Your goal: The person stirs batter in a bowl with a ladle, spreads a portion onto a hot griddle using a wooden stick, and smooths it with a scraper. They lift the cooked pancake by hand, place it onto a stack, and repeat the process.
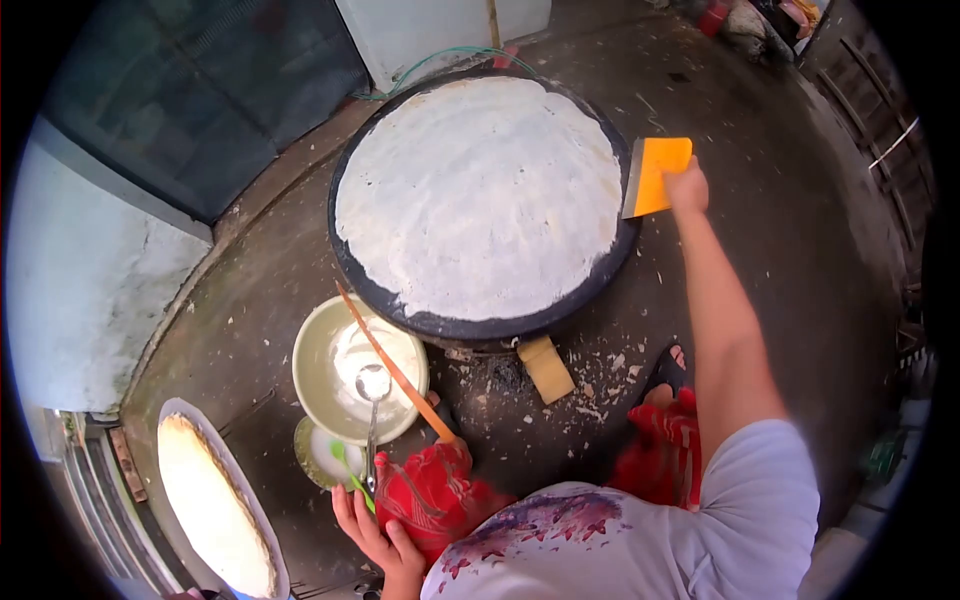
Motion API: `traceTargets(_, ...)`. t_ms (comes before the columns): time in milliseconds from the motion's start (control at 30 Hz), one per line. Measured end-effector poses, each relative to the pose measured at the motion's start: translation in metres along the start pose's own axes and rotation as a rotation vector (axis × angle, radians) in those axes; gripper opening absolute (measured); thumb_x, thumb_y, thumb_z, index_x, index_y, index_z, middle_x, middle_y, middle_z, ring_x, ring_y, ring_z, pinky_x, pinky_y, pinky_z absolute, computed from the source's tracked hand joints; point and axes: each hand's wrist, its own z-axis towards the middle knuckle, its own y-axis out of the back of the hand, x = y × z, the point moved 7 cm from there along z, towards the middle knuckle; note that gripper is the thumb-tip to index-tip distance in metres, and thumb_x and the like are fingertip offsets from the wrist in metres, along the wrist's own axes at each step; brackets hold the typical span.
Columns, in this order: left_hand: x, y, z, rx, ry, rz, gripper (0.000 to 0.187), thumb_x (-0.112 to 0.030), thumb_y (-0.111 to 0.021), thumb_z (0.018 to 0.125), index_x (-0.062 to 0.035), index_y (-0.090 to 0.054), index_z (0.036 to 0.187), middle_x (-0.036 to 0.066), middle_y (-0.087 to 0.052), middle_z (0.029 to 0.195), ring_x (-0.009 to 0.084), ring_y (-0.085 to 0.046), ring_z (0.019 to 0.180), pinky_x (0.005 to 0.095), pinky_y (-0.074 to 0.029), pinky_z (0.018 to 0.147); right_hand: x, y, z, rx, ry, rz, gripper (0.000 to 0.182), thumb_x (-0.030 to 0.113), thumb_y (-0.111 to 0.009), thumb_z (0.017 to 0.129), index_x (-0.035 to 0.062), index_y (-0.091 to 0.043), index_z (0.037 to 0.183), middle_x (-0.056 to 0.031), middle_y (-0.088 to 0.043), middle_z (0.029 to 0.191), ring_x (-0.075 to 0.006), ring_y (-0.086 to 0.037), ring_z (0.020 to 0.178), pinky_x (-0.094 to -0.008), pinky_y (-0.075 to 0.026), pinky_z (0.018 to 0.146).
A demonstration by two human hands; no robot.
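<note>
My right hand (688,187) is closed around an orange scraper (662,176). The scraper's straight metal edge is at the right rim of a large round black griddle (345,245). A wide, thin white layer of batter (480,200) covers most of the griddle, with a ragged border and small holes. My left hand (378,538) rests by my red-clad knee with its fingers stretched out. Just beyond those fingers are a green-handled utensil (352,468) and the handle of a metal ladle (373,392).
A pale basin (305,375) with white batter has a wooden stick (385,352) lying across it. A smaller bowl (312,465) sits beside it. Stacked pale flat sheets (210,500) lie on a tray at left. A yellowish block (546,370) and scattered flakes are below the griddle.
</note>
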Motion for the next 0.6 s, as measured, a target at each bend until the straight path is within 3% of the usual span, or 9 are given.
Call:
traceTargets(100, -0.018, -0.006, 0.025, 0.05, -0.012, -0.026, 0.046, -0.022, -0.039, 0.085, 0.0066, -0.035, 0.122, 0.028, -0.024, 0.132, 0.0438, -0.026, 0.122, 0.0513, -0.02, 0.099, 0.053, -0.013, 0.014, -0.031, 0.214, -0.103, 0.06, 0.033, -0.065, 0.071, 0.0158, -0.043, 0.124, -0.0118, -0.06, 0.104, -0.0285, -0.057, 0.096, -0.0383, -0.045, 0.079)
traceTargets(167, -0.022, -0.011, 0.038, 0.006, -0.001, -0.073, 0.044, -0.021, -0.042, 0.083, 0.0052, -0.04, 0.118, 0.027, -0.028, 0.13, 0.044, -0.028, 0.12, 0.0513, -0.021, 0.098, 0.064, -0.008, 0.039, 0.031, 0.146, -0.098, 0.062, 0.032, -0.065, 0.07, 0.0175, -0.041, 0.126, -0.0117, -0.059, 0.107, -0.0275, -0.056, 0.099, -0.0372, -0.044, 0.082)
traceTargets(233, -0.026, -0.017, 0.049, 0.021, -0.099, 0.065, 0.042, -0.024, -0.043, 0.088, 0.0032, -0.044, 0.12, 0.025, -0.036, 0.127, 0.0399, -0.039, 0.113, 0.0464, -0.03, 0.095, 0.073, -0.027, 0.065, 0.084, 0.08, -0.078, 0.065, 0.031, -0.066, 0.07, 0.0193, -0.039, 0.128, -0.0116, -0.058, 0.11, -0.0264, -0.055, 0.102, -0.0361, -0.043, 0.085)
traceTargets(300, -0.023, -0.026, 0.058, 0.076, -0.091, 0.039, 0.043, -0.024, -0.042, 0.089, 0.0013, -0.038, 0.124, 0.027, -0.029, 0.13, 0.0434, -0.033, 0.117, 0.05, -0.027, 0.096, 0.094, -0.061, 0.082, 0.167, 0.313, 0.007, 0.067, 0.03, -0.066, 0.07, 0.0205, -0.038, 0.129, -0.0114, -0.058, 0.11, -0.0253, -0.055, 0.102, -0.0368, -0.044, 0.083)
traceTargets(333, -0.022, -0.029, 0.064, 0.077, -0.085, 0.034, 0.042, -0.023, -0.041, 0.089, 0.0011, -0.039, 0.123, 0.027, -0.03, 0.13, 0.0431, -0.033, 0.117, 0.0499, -0.027, 0.096, 0.113, -0.062, 0.075, 0.066, 0.395, -0.055, 0.064, 0.032, -0.066, 0.07, 0.0215, -0.04, 0.128, -0.01, -0.059, 0.107, -0.0254, -0.056, 0.099, -0.0375, -0.045, 0.082)
traceTargets(367, -0.023, -0.031, 0.069, 0.081, -0.079, 0.034, 0.042, -0.023, -0.041, 0.089, 0.0009, -0.04, 0.123, 0.027, -0.031, 0.13, 0.0427, -0.033, 0.117, 0.0498, -0.027, 0.096, 0.127, -0.057, 0.075, 0.073, 0.398, -0.062, 0.064, 0.032, -0.066, 0.07, 0.0215, -0.04, 0.128, -0.01, -0.059, 0.107, -0.0254, -0.056, 0.099, -0.0375, -0.045, 0.082)
traceTargets(433, -0.023, -0.034, 0.081, 0.095, -0.074, 0.072, 0.041, -0.022, -0.041, 0.089, 0.001, -0.039, 0.123, 0.027, -0.031, 0.129, 0.0427, -0.034, 0.117, 0.0499, -0.027, 0.096, 0.142, -0.047, 0.086, 0.107, 0.147, -0.18, 0.06, 0.025, -0.065, 0.07, 0.0202, -0.044, 0.126, -0.0101, -0.057, 0.112, -0.0234, -0.057, 0.099, -0.034, -0.043, 0.083)
traceTargets(500, -0.023, -0.04, 0.089, 0.117, -0.081, 0.114, 0.04, -0.021, -0.041, 0.089, 0.0014, -0.041, 0.121, 0.026, -0.033, 0.128, 0.0425, -0.036, 0.115, 0.0492, -0.029, 0.095, 0.145, -0.069, 0.117, 0.02, 0.128, -0.137, 0.059, 0.027, -0.065, 0.071, 0.0218, -0.044, 0.126, -0.0099, -0.057, 0.111, -0.0239, -0.055, 0.101, -0.0338, -0.042, 0.085)
traceTargets(600, -0.021, -0.048, 0.105, 0.112, -0.049, 0.118, 0.038, -0.021, -0.041, 0.089, 0.0026, -0.044, 0.118, 0.026, -0.035, 0.127, 0.0419, -0.037, 0.115, 0.0479, -0.029, 0.095, 0.203, -0.094, 0.114, 0.079, 0.436, -0.259, 0.057, 0.032, -0.063, 0.074, 0.0286, -0.042, 0.127, -0.0055, -0.054, 0.117, -0.0216, -0.052, 0.106, -0.0364, -0.042, 0.086)
